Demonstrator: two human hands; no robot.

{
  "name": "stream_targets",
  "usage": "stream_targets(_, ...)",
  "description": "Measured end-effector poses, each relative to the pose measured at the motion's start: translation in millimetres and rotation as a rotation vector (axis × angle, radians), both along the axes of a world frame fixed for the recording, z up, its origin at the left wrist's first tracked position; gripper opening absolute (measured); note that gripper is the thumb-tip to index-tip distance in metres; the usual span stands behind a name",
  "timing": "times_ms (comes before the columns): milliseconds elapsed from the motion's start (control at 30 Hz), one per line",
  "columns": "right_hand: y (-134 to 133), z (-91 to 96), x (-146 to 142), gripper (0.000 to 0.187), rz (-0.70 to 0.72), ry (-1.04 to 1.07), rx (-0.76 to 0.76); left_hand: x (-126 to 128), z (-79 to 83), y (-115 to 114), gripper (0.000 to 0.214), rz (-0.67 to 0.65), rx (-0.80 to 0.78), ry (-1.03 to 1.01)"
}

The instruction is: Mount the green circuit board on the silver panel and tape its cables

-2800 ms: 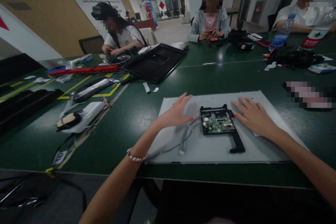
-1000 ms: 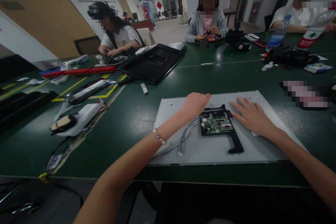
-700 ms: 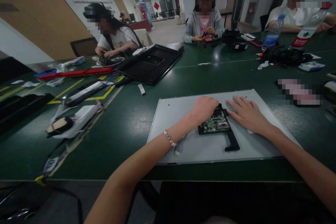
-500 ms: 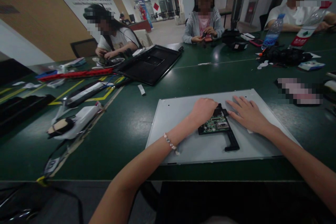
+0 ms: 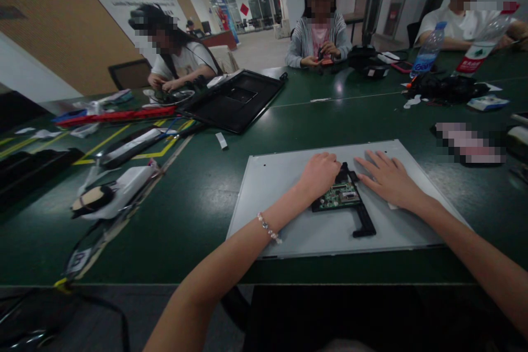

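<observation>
A grey metal panel (image 5: 289,220) lies flat on the green table in front of me. On it sits a green circuit board (image 5: 340,196) in a black plastic bracket (image 5: 363,223). My left hand (image 5: 319,175) is curled over the board's left far corner, fingers closed and hidden, so I cannot make out what they grip. To the right of the board, my right hand (image 5: 385,177) lies flat on the panel with its fingers spread, holding nothing.
A black monitor back cover (image 5: 237,98) lies further back on the table. Red and black strips, cables and a white part (image 5: 119,187) are at the left. Water bottles (image 5: 429,55) and black gear stand at the back right. Three other people sit around the table.
My left hand moved from flat on the panel's left side over to the circuit board and curled shut there. The loose wires are now under my arm. My right hand stayed put.
</observation>
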State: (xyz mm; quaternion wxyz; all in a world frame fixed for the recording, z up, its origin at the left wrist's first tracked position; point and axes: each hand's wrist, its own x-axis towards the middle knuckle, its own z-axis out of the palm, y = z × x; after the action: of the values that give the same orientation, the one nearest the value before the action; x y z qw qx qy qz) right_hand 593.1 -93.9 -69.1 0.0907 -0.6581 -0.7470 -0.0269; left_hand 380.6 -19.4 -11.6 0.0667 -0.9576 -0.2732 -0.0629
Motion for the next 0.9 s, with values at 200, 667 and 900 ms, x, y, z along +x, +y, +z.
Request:
stream_targets(200,-0.2,0.5,-0.8,0.058,-0.004,-0.006,0.003,-0.7,-0.5,3.6,0.026,0.010,-0.034,-0.020)
stream_targets(667,-1.0,4.4,-1.6,0.058,0.004,0.005,-0.003,-3.1,0.2,11.2,0.029,0.058,-0.222,-0.198)
stream_targets(900,0.8,3.3,2.0,0.057,-0.022,0.119,-0.009,-3.7,9.8,24.8,0.026,0.084,-0.405,-0.325)
